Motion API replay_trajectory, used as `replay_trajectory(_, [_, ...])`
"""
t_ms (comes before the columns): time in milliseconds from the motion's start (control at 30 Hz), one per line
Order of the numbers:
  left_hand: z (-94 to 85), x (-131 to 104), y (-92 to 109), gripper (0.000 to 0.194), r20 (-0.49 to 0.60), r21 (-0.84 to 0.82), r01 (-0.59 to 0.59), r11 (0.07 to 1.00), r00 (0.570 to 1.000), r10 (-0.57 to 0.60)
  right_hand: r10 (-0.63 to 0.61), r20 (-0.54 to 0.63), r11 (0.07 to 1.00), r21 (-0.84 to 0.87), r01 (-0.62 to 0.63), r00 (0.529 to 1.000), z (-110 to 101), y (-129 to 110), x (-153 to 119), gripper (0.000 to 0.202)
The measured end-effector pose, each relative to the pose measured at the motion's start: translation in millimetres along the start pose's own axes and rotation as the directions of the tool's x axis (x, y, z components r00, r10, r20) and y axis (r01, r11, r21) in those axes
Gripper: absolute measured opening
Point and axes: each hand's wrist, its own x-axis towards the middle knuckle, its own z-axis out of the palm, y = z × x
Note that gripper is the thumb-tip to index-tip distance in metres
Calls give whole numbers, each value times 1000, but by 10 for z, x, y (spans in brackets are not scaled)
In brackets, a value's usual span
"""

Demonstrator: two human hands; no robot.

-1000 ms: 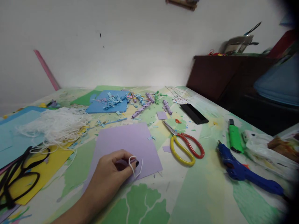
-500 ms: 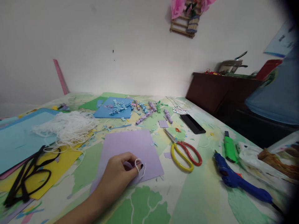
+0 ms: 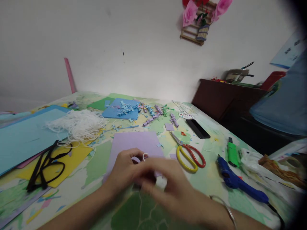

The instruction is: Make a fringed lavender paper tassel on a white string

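Observation:
My left hand (image 3: 126, 169) is over the lower part of a lilac paper sheet (image 3: 136, 140), its fingers pinched on a white string (image 3: 144, 156). A small loop of that string stands up above the fingers. My right hand (image 3: 177, 188), with a thin bangle (image 3: 225, 206) at the wrist, reaches across from the right. Its curved fingers and thumb meet the left fingertips and cover them. Motion blurs the right fingertips, so their hold on the string is unclear. Scissors (image 3: 181, 146) with yellow and red handles lie open just beyond the right hand.
Left are a heap of white string (image 3: 76, 126), black glasses (image 3: 45, 166) on yellow paper (image 3: 57, 179), and blue sheets (image 3: 26, 137). Curled paper pieces (image 3: 151, 120) lie at the back. To the right are a phone (image 3: 198, 128), green lighter (image 3: 232, 153) and blue glue gun (image 3: 240, 183).
My right hand has come into view from the lower right and joined my left hand at the string. The left hand stays pinched over the lilac sheet. The camera view has shifted slightly.

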Motion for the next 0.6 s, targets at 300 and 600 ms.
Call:
replay_trajectory(300, [-1,35,-41,12,-12,12,64,998,998,-64,175,-23,983,63,-173,984,-140,712,158,6])
replay_trajectory(600, [65,-3,-52,7,164,0,107,994,981,-106,177,30,965,193,-179,984,-76,733,31,7])
